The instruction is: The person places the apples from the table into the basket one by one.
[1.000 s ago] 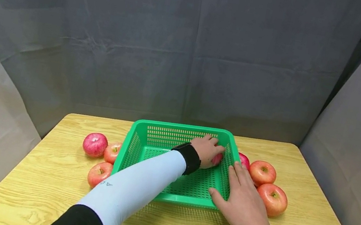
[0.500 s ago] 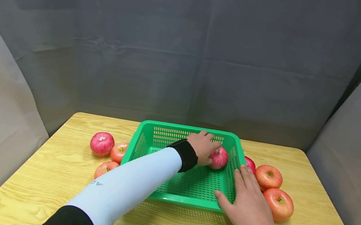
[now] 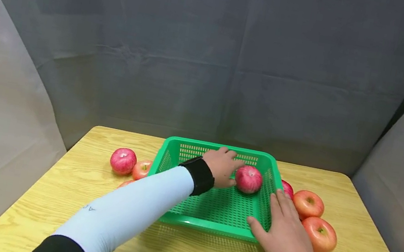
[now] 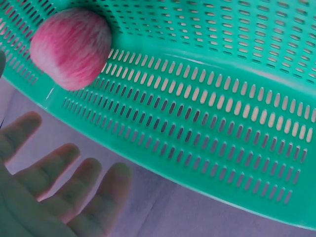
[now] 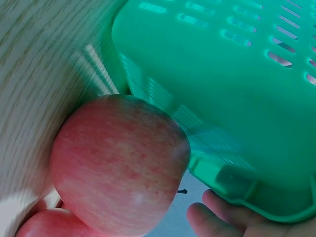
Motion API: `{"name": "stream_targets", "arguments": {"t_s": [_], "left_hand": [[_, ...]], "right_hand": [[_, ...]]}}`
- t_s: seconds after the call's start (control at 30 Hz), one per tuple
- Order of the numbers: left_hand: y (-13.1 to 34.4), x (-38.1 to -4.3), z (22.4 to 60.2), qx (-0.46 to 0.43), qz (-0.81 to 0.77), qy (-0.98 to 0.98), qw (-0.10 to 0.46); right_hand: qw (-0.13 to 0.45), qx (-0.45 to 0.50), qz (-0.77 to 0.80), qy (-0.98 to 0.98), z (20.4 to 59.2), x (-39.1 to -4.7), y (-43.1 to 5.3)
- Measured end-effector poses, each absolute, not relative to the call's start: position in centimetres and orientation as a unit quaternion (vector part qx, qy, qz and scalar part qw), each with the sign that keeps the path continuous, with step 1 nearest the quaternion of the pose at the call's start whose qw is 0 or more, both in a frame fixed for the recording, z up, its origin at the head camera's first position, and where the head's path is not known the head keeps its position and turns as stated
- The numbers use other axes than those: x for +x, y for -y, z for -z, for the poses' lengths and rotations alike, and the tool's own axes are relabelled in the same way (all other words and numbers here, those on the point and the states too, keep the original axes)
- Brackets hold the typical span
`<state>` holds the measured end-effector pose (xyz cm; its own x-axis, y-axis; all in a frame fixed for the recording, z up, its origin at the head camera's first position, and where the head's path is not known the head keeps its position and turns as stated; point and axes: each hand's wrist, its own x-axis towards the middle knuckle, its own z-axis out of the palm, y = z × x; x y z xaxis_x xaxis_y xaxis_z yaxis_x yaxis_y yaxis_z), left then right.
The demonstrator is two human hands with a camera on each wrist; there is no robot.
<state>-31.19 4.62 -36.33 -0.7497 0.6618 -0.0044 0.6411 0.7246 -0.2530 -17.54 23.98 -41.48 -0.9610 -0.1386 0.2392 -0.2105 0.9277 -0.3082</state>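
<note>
A pinkish-red apple [image 3: 249, 180] sits inside the green plastic basket [image 3: 205, 225], near its right side. Over the basket, my left hand [image 3: 220, 167] is just left of that apple. In the left wrist view its fingers [image 4: 59, 168] are spread and fairly straight, apart from the apple [image 4: 74, 49]. My right hand [image 3: 289, 238] rests at the basket's right rim with fingers extended; its fingertips [image 5: 200, 217] show by the rim in the right wrist view. An apple [image 5: 121, 165] there lies against the basket's outer wall.
Right of the basket are red apples [image 3: 319, 235], one partly hidden behind my right hand. To the left lie a pink apple [image 3: 123, 161] and others [image 3: 141, 169], partly covered by the basket and left sleeve. The wooden table [image 3: 66, 192] has grey cloth behind it.
My left hand has let go of the apple in the basket and drawn slightly left, exposing it. The right hand stays at the rim. The whole view has shifted a little.
</note>
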Motion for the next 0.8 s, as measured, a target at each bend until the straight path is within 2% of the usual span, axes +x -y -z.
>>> {"name": "stream_targets", "arguments": {"t_s": [0.63,0.8], "left_hand": [[1.7,-29.3,33.5,-0.341,-0.051,0.937,0.045],[4.4,-28.7,33.0,-0.337,-0.028,0.939,0.065]], "right_hand": [[0.106,0.083,-0.174,0.976,41.6,-18.0,-25.3],[0.102,0.084,-0.176,0.976,41.7,-18.4,-25.4]]}}
